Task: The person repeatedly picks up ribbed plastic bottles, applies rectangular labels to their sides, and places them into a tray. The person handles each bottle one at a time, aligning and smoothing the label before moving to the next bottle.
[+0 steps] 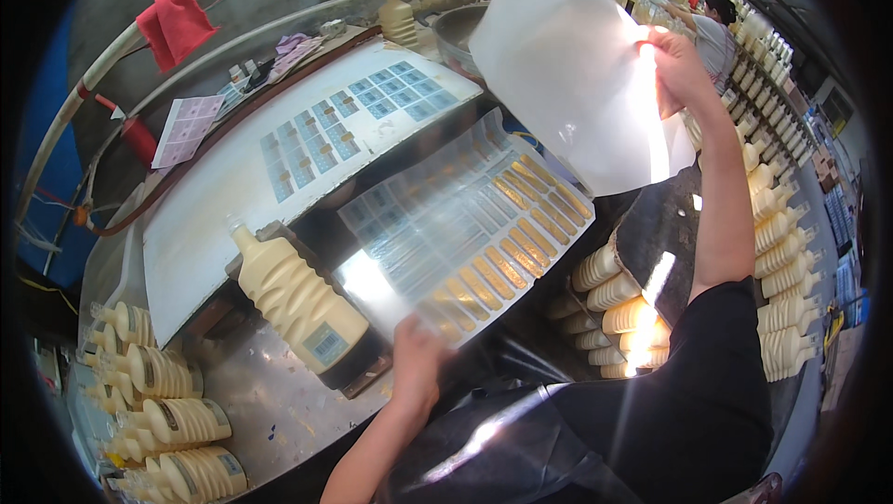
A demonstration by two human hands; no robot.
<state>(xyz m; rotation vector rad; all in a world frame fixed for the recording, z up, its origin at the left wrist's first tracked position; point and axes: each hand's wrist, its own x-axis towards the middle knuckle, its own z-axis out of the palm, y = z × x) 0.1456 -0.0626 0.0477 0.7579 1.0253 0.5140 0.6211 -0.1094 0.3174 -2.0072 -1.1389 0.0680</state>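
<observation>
My right hand (677, 67) is raised at the upper right, its fingers closed on the edge of a large white paper sheet (558, 67). That sheet hangs curved, with bright sunlight along its right side. Below it lies a shiny sheet of decals (437, 225) with rows of gold and pale blue-grey strips. At the decal sheet's near left corner is my left hand (419, 360); its fingers are smeared by motion, so their grip does not show. Left of it, a cream ribbed bottle (302, 304) with a blue-grey label lies tilted in a dark holder.
A slanted white board (219, 216) carries several blue label pieces (312, 146). Cream bottles (186, 420) lie at the lower left; more bottles (786, 290) line the right side. A red cloth (177, 25) hangs on a curved pipe. Another person (714, 44) is at the far right.
</observation>
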